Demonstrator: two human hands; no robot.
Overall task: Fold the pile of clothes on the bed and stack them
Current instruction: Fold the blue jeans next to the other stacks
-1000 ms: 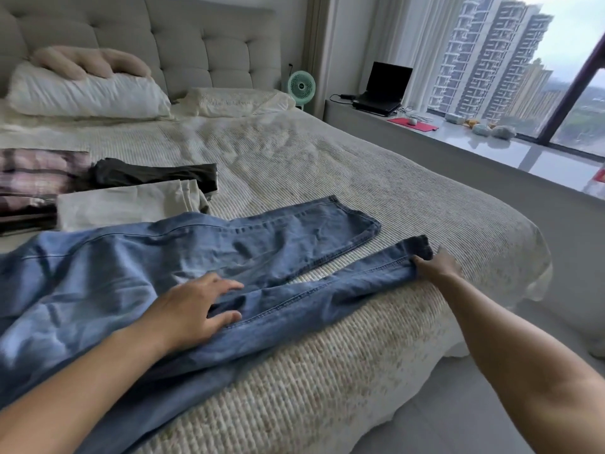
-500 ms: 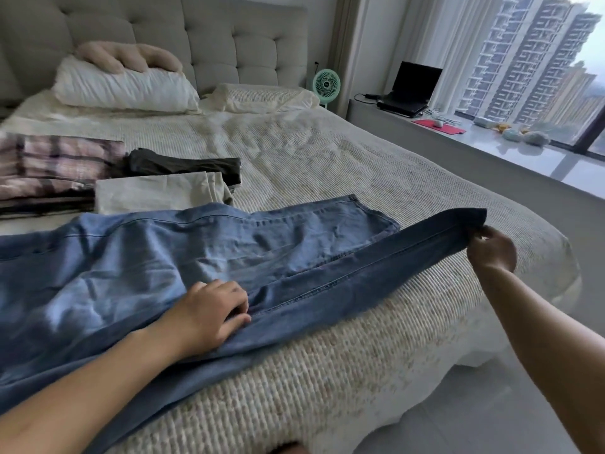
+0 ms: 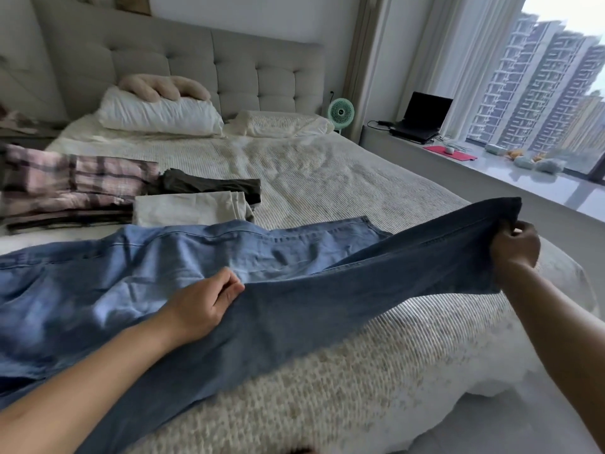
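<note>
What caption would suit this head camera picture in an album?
Right hand lifts one leg of the blue jeans off the bed while the left hand grips it mid-leg.

Two bare forearms reach in, sleeveless as far as visible; left hand (image 3: 199, 306) and right hand (image 3: 514, 249) ungloved (no rings, no watch showing).

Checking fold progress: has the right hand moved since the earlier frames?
Yes. The right hand has lifted the near jeans leg's hem off the bed; its fingers grip it raised, where before it lay flat by the bed's edge.
</note>
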